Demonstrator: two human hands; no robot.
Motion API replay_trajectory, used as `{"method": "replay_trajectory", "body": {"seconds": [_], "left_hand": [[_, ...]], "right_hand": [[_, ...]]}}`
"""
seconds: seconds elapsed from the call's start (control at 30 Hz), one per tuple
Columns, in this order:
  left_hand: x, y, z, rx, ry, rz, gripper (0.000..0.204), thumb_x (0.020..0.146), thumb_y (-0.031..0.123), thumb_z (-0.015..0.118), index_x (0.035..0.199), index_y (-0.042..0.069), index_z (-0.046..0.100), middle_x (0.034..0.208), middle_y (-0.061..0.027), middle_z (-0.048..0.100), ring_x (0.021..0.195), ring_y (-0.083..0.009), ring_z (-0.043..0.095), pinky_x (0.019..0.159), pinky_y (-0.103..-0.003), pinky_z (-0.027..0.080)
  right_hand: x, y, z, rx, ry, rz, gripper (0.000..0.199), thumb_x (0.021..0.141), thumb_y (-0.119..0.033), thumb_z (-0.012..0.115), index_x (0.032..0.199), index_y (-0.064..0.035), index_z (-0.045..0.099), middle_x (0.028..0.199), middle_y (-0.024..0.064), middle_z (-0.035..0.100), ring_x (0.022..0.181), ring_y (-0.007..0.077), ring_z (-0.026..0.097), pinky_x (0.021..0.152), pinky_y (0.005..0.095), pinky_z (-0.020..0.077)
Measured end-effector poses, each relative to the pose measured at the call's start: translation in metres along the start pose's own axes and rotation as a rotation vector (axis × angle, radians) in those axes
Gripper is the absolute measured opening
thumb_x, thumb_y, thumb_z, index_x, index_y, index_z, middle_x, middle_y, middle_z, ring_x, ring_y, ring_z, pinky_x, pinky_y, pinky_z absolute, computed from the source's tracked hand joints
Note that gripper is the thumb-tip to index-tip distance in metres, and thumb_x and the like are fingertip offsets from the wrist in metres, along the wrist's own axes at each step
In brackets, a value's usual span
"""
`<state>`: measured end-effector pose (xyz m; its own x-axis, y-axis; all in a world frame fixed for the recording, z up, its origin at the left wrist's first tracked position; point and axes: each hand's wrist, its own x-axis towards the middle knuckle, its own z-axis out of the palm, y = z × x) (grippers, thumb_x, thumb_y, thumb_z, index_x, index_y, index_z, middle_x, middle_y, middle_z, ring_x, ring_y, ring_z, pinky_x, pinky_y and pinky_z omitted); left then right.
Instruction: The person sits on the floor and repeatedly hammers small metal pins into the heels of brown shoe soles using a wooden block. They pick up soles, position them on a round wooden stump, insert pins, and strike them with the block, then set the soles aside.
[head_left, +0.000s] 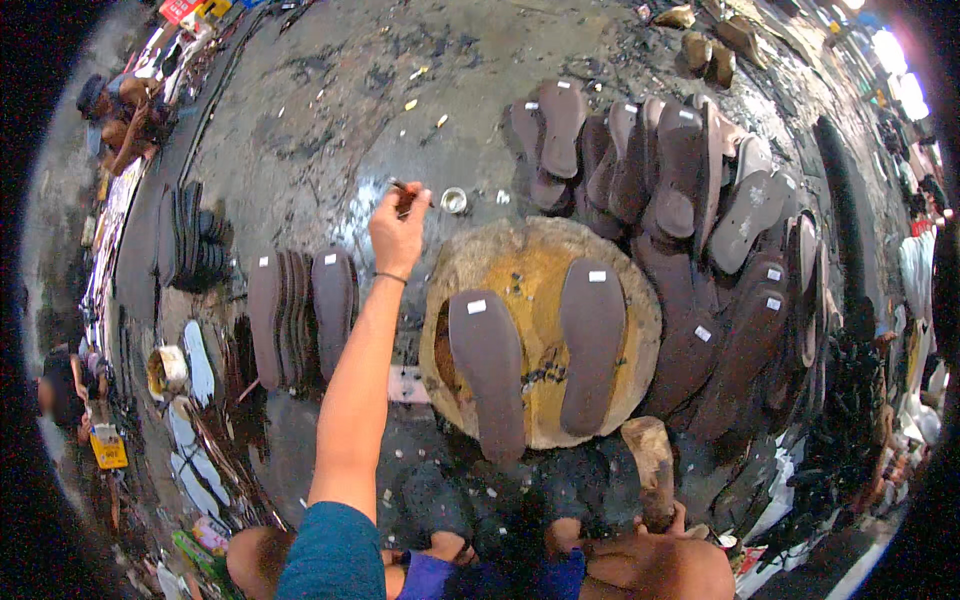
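Observation:
My left hand [398, 228] reaches out over the floor, fingers pinched on a short dark reddish-brown object [405, 198] whose kind I cannot make out. Just right of it sits a small round whitish pot [453, 201]. Closer to me, two brown shoe soles [487, 370] with white labels lie apart on a round wooden block [640, 350]. Low on the right, my right hand [680, 522] is mostly hidden behind the lower end of a short wooden club [651, 460], fingers closed around it.
Brown soles [680, 170] are heaped right of the block. Left of my arm, more soles [268, 320] stand in rows beside a dark stack [185, 235]. A tape roll [168, 372] lies farther left. Another person [125, 115] crouches at the far left.

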<state>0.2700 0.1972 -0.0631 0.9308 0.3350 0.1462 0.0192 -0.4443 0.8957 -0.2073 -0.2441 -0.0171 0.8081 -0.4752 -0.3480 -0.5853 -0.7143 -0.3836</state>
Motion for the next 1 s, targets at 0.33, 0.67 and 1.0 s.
{"method": "replay_trajectory", "body": {"seconds": [0.33, 0.67, 1.0], "left_hand": [[-0.176, 0.036, -0.019, -0.598, -0.034, -0.38, 0.023, 0.096, 0.011, 0.066, 0.112, -0.004, 0.06, 0.1, -0.0117, 0.071, 0.09, -0.0159, 0.069, 0.074, -0.027, 0.06], [-0.175, 0.038, -0.013, -0.38, -0.04, -0.286, 0.022, 0.093, 0.018, 0.07, 0.102, -0.001, 0.063, 0.092, -0.0079, 0.072, 0.084, -0.012, 0.069, 0.071, -0.026, 0.058], [-0.18, 0.051, -0.005, 0.156, -0.018, 0.075, 0.019, 0.089, 0.019, 0.072, 0.098, 0.002, 0.072, 0.087, -0.0143, 0.073, 0.079, -0.026, 0.073, 0.069, -0.033, 0.055]], "right_hand": [[0.018, -0.121, 0.003, 0.783, -0.189, -0.099, 0.057, 0.079, -0.002, 0.07, 0.13, -0.0036, 0.043, 0.093, 0.0054, 0.064, 0.068, 0.0088, 0.054, 0.058, 0.0236, 0.0436], [0.055, -0.201, 0.024, 0.854, -0.43, -0.277, 0.068, 0.076, -0.009, 0.08, 0.129, -0.0044, 0.038, 0.114, 0.0095, 0.058, 0.104, 0.0195, 0.059, 0.091, 0.0363, 0.0482], [0.079, -0.303, -0.081, 1.459, -0.595, -0.898, 0.054, 0.083, -0.021, 0.075, 0.129, -0.0034, 0.054, 0.113, 0.0149, 0.062, 0.099, 0.023, 0.063, 0.082, 0.0386, 0.0537]]}}
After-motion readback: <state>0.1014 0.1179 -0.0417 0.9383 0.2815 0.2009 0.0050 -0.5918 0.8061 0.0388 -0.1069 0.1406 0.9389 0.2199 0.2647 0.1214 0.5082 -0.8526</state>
